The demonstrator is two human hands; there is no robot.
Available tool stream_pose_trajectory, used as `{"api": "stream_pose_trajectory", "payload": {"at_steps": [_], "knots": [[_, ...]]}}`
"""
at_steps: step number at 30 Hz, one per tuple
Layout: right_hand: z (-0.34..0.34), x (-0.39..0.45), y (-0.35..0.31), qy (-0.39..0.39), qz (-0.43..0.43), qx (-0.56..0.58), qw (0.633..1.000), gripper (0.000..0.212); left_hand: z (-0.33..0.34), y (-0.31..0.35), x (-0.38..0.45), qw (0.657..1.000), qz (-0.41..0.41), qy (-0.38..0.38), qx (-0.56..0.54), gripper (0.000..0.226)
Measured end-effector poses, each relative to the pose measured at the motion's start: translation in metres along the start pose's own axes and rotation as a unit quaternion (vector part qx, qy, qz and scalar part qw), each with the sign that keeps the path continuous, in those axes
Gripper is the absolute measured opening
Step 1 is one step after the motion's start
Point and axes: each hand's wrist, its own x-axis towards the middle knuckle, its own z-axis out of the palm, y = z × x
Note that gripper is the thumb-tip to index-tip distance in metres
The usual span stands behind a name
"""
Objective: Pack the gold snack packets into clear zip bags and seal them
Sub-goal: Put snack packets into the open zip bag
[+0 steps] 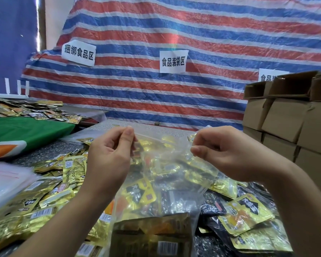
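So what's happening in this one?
A person is holding up a clear zip bag already filled with gold snack packets. The left hand and right hand each pinch its top edge, apparently about to seal it. More loose packets cover the table below.

Loose gold packets (50, 191) cover the table on both sides of the clear zip bag (156, 182). Stacked cardboard boxes (289, 117) block the right side. Behind the bag a bare strip of table (119, 124) stays free.

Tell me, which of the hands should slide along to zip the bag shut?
Probably the left hand: it pinches the clear zip bag at one end, while the right hand holds the other.
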Motion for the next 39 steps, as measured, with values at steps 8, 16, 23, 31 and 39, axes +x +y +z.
{"api": "stream_pose_trajectory", "payload": {"at_steps": [8,16,23,31,39], "knots": [[-0.007,-0.005,0.003,-0.012,0.019,-0.03,0.999,0.021,-0.002,0.004,0.0,1.0,-0.015,-0.016,-0.009,0.036],[-0.002,-0.002,0.004,0.0,0.012,-0.029,1.0,0.018,-0.002,-0.002,0.001,1.0,-0.017,-0.01,0.001,0.038],[-0.004,-0.001,0.006,0.004,0.009,-0.013,1.0,0.012,0.001,-0.005,0.0,0.998,-0.05,-0.015,-0.025,0.035],[-0.002,-0.001,0.005,0.007,0.021,-0.022,1.0,0.019,0.002,-0.002,0.001,0.995,-0.085,-0.011,-0.051,0.033],[0.001,0.001,0.005,-0.013,0.035,-0.044,0.998,0.017,0.006,-0.005,-0.003,0.997,-0.067,-0.006,-0.041,0.035]]}}
